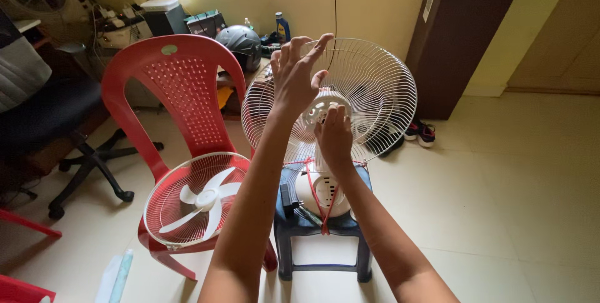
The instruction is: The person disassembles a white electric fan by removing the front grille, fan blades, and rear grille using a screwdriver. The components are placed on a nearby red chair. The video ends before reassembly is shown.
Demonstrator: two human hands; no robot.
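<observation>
A white wire fan guard (pixel 381 84) stands upright on a fan body (pixel 320 192) that rests on a dark blue stool (pixel 362 181). My left hand (pixel 299 73) is raised in front of the guard, fingers spread, fingertips touching the wires near its top rim. My right hand (pixel 334 135) is lower, fingers closed around the round white hub at the guard's centre. A red wire (pixel 317 197) hangs over the fan body.
A red plastic chair (pixel 181 84) on the left carries a second wire guard with white fan blades (pixel 201 198). A black office chair (pixel 56 115) stands far left. A dark helmet (pixel 240 44), bottles and boxes sit by the wall; shoes (pixel 420 133) lie near a dark door.
</observation>
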